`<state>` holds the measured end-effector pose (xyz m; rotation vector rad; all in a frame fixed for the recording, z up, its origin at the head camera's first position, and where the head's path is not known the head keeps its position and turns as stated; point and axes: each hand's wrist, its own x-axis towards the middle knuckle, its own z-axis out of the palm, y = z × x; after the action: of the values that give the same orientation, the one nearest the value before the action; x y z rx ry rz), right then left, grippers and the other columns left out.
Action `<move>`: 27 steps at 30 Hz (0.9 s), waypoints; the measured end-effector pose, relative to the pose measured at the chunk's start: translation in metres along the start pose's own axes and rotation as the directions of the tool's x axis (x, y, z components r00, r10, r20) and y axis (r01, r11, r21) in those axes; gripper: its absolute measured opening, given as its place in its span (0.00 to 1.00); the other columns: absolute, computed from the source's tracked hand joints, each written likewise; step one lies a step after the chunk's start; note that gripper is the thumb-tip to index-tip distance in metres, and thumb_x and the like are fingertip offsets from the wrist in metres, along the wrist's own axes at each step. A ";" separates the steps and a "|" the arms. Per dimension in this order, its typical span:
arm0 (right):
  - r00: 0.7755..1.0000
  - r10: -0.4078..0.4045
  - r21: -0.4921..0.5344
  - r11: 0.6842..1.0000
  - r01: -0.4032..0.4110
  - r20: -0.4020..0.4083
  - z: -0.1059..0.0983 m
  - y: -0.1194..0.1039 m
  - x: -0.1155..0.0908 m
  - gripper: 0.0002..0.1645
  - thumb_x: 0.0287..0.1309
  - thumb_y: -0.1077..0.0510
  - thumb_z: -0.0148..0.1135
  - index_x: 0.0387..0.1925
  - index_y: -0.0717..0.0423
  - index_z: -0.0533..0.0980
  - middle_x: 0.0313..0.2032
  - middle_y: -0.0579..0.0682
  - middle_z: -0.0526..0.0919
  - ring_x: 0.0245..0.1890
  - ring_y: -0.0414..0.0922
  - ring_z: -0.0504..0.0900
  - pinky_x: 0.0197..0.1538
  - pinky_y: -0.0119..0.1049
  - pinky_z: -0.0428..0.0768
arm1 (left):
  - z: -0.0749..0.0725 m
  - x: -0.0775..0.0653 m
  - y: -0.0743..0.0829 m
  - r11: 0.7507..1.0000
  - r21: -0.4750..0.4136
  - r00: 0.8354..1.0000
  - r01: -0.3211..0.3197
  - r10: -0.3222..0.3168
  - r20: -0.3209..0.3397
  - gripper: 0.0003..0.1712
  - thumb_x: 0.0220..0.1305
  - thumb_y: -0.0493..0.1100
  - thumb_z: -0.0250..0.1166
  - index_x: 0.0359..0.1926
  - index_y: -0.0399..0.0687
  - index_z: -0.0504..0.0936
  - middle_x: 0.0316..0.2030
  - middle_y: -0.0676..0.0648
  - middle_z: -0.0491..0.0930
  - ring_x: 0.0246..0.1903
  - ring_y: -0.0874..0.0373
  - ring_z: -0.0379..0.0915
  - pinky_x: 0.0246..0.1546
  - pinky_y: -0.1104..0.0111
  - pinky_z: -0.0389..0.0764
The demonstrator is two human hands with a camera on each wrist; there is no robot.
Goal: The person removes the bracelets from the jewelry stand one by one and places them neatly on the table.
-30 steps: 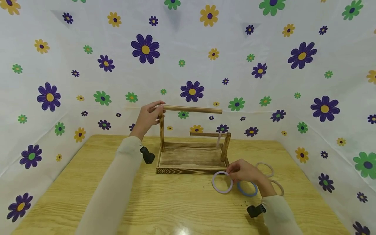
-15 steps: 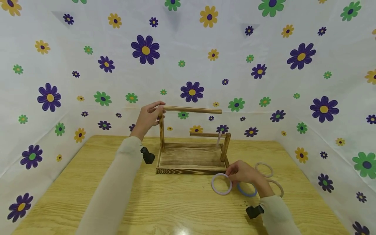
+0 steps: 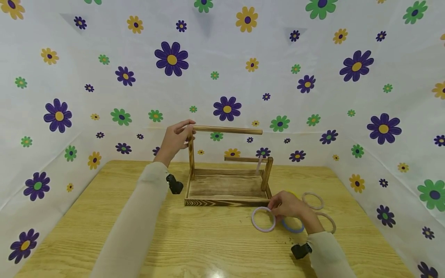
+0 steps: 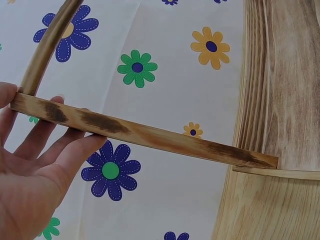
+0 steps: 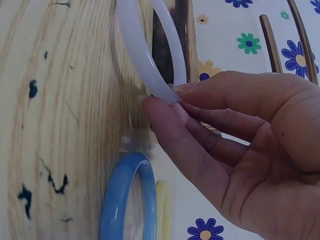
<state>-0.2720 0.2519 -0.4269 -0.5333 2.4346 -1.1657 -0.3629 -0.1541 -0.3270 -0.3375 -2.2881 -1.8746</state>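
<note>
A wooden jewelry stand (image 3: 226, 202) has a tray base, a tall left post (image 4: 145, 135) with an upper bar (image 3: 227, 129), and a shorter right post with a lower bar (image 3: 240, 158). My left hand (image 3: 175, 139) holds the top of the tall post, thumb and fingers on either side. Near the tray's front right corner, my right hand (image 3: 288, 204) pinches a pale lilac bangle (image 5: 136, 45) between thumb and fingertips. That bangle is tipped up; whether its lower edge touches the table cannot be told. One pale bangle (image 3: 259, 166) hangs on the lower bar.
A blue bangle (image 5: 111, 210) and a yellow one (image 5: 161, 200) lie by my right hand, partly hidden by it in the head view. Two beige bangles, one farther back (image 3: 313, 192) and one nearer (image 3: 334, 222), lie to the right. Flowered cloth (image 3: 215, 85) encloses the wooden table (image 3: 194, 243).
My right hand and the lilac bangle have come down slightly toward the front of the table. More of the yellow bangle shows behind the hand. My left hand stays on the post.
</note>
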 end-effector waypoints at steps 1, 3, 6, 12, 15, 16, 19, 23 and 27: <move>1.000 0.004 -0.001 1.000 -0.004 -0.002 0.000 0.000 0.000 0.07 0.60 0.72 0.65 0.38 0.77 0.81 0.33 0.67 0.87 0.27 0.55 0.89 0.35 0.47 0.90 | 0.000 0.000 0.000 1.000 0.003 1.000 -0.002 0.002 0.000 0.28 0.78 0.57 0.55 0.71 0.50 0.74 0.47 0.52 0.83 0.44 0.61 0.84 0.53 0.50 0.84; 1.000 0.007 -0.004 1.000 -0.007 -0.003 0.001 0.000 0.000 0.07 0.60 0.72 0.65 0.38 0.76 0.81 0.33 0.67 0.87 0.27 0.55 0.89 0.35 0.46 0.90 | 0.000 0.000 0.000 1.000 0.007 1.000 -0.003 0.003 0.000 0.28 0.78 0.58 0.55 0.71 0.50 0.74 0.47 0.52 0.83 0.45 0.61 0.84 0.52 0.51 0.84; 1.000 0.016 -0.007 1.000 -0.016 -0.004 0.002 0.001 0.000 0.07 0.60 0.72 0.65 0.38 0.76 0.81 0.33 0.66 0.87 0.27 0.54 0.89 0.35 0.46 0.90 | 0.000 0.000 0.000 1.000 0.008 1.000 -0.003 0.003 0.003 0.28 0.78 0.58 0.55 0.71 0.51 0.74 0.47 0.52 0.83 0.45 0.61 0.84 0.53 0.50 0.83; 1.000 0.025 -0.011 1.000 -0.025 -0.002 0.002 0.002 0.001 0.06 0.59 0.73 0.65 0.37 0.75 0.81 0.32 0.65 0.87 0.27 0.52 0.89 0.35 0.46 0.90 | -0.001 -0.001 0.001 1.000 -0.003 1.000 0.002 -0.002 0.006 0.28 0.79 0.57 0.55 0.71 0.50 0.74 0.47 0.51 0.82 0.46 0.61 0.83 0.56 0.46 0.82; 1.000 0.030 -0.010 0.999 -0.030 0.000 0.003 0.002 0.001 0.06 0.59 0.73 0.65 0.37 0.75 0.81 0.32 0.65 0.87 0.27 0.52 0.89 0.35 0.46 0.90 | -0.001 -0.002 0.001 1.000 -0.002 1.000 0.001 -0.001 0.003 0.28 0.79 0.57 0.55 0.71 0.50 0.74 0.47 0.52 0.83 0.45 0.61 0.83 0.56 0.46 0.82; 0.999 0.034 -0.011 0.999 -0.034 0.000 0.003 0.001 0.001 0.05 0.59 0.73 0.64 0.37 0.75 0.81 0.32 0.65 0.87 0.27 0.51 0.89 0.35 0.45 0.90 | -0.001 -0.002 0.001 1.000 0.001 1.000 0.001 -0.001 0.005 0.28 0.79 0.57 0.55 0.71 0.50 0.73 0.47 0.52 0.83 0.45 0.62 0.83 0.56 0.46 0.82; 0.999 0.044 -0.013 0.999 -0.044 -0.004 0.004 0.002 0.001 0.05 0.59 0.73 0.64 0.37 0.75 0.81 0.32 0.64 0.87 0.27 0.50 0.89 0.34 0.45 0.90 | -0.001 -0.002 0.001 1.000 0.007 1.000 -0.001 0.001 0.001 0.28 0.79 0.57 0.55 0.71 0.50 0.74 0.47 0.51 0.83 0.45 0.61 0.83 0.56 0.46 0.83; 0.999 0.045 -0.022 0.999 -0.045 -0.010 0.004 0.003 0.001 0.05 0.59 0.73 0.64 0.37 0.75 0.81 0.32 0.64 0.87 0.27 0.51 0.89 0.34 0.44 0.90 | -0.001 -0.002 0.000 1.000 0.004 1.000 -0.001 0.001 -0.003 0.28 0.79 0.57 0.55 0.71 0.51 0.74 0.47 0.51 0.83 0.45 0.61 0.84 0.53 0.49 0.83; 0.999 0.043 -0.034 0.998 -0.043 -0.013 0.004 0.003 0.001 0.06 0.59 0.73 0.64 0.37 0.75 0.82 0.32 0.64 0.87 0.27 0.51 0.89 0.34 0.44 0.90 | 0.000 0.000 -0.001 1.000 0.004 1.000 -0.004 0.004 -0.004 0.28 0.79 0.58 0.55 0.71 0.51 0.74 0.46 0.53 0.83 0.44 0.61 0.84 0.51 0.51 0.83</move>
<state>-0.2711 0.2508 -0.4320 -0.4822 2.4680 -1.1155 -0.3626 -0.1541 -0.3277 -0.3371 -2.2868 -1.8662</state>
